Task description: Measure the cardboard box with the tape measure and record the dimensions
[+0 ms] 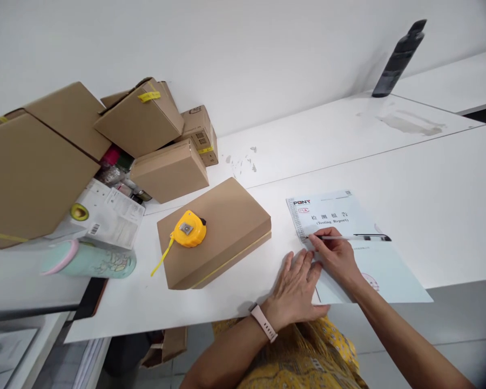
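Note:
My right hand (pixel 335 255) is closed around a pen (pixel 354 237), whose tip rests on the left margin of a pale blue printed report sheet (pixel 392 270) on the white table (pixel 429 189). My left hand (pixel 297 286) lies flat with fingers stretched out on the table, touching the sheet's left edge; a pink watch band sits on that wrist. Left of the hands lies a flat cardboard box (pixel 222 229) with a yellow tape measure (pixel 188 229) on top, its yellow tape hanging off the box's left side.
Several cardboard boxes (pixel 146 121) are stacked at the back left against the wall, with a white carton (pixel 109 213) and a pastel bottle (pixel 91 260) lying in front of them. A dark bottle (pixel 399 59) leans at the far right.

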Action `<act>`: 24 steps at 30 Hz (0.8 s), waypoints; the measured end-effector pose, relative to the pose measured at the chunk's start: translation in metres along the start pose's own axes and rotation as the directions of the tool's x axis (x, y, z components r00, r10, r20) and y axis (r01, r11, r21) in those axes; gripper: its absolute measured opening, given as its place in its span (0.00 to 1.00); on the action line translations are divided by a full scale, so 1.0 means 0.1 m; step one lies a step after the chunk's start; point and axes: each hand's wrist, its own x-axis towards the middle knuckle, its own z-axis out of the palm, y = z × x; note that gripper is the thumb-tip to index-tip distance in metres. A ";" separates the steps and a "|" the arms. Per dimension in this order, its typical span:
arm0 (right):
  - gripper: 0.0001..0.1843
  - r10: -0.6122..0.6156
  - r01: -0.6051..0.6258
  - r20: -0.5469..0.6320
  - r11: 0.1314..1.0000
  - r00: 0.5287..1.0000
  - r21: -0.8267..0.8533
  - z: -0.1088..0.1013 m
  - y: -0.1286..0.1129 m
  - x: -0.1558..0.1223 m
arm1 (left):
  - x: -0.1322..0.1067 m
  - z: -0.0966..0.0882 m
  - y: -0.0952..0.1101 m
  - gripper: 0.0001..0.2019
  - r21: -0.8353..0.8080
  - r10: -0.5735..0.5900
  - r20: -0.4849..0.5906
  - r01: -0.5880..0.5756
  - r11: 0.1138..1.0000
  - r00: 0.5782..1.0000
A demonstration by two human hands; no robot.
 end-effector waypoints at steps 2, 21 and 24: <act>0.19 -0.008 0.009 0.008 0.998 1.000 -0.064 -0.02 0.01 -0.01 | 0.01 0.00 0.01 0.45 0.005 0.004 0.004 -0.004 1.000 1.000; 0.19 -0.138 0.177 0.172 0.956 0.975 -0.234 -0.03 0.01 -0.05 | 0.02 -0.03 0.02 0.47 -0.059 0.001 0.005 -0.001 0.998 1.000; 0.19 -0.155 0.192 0.160 0.948 0.975 -0.255 -0.03 0.02 -0.04 | 0.02 -0.03 0.02 0.48 -0.051 0.003 -0.005 -0.003 0.999 1.000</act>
